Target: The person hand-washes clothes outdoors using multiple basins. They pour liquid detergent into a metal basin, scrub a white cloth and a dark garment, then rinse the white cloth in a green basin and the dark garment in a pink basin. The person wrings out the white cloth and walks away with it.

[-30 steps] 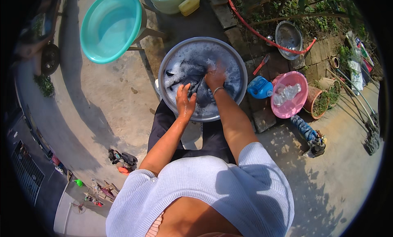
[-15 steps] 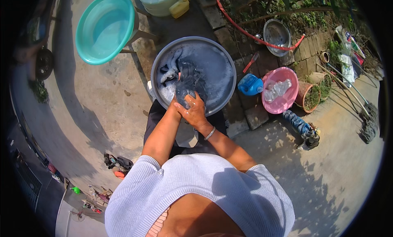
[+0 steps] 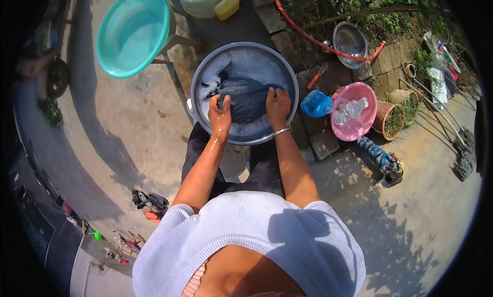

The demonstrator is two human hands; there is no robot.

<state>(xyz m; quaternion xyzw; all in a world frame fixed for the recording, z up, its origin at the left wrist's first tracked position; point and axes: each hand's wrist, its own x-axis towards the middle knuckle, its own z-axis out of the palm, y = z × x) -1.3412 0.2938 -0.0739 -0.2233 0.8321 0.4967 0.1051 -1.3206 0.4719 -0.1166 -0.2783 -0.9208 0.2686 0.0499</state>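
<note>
A wide grey metal basin [image 3: 205, 71] of soapy water stands on the ground in front of me. A dark blue wet garment [image 3: 246, 94] lies in it, spread across the middle. My left hand [image 3: 220, 113] grips the garment's near left edge. My right hand [image 3: 278, 104], with a bracelet on its wrist, grips the near right edge. Both forearms are wet and reach forward over the basin's rim.
A turquoise basin [image 3: 131, 32] of water sits on a stand at the far left. A blue jug [image 3: 317, 104], a pink tub [image 3: 354, 112] holding pale cloth, a small metal bowl [image 3: 350, 40], a red hose [image 3: 318, 40] and a yellow bottle [image 3: 226, 5] lie around. Sandals [image 3: 149, 202] lie at my left.
My hands were pressed together on the bunched garment near the basin's front; now they are apart, each holding a side of the garment, which is spread wider.
</note>
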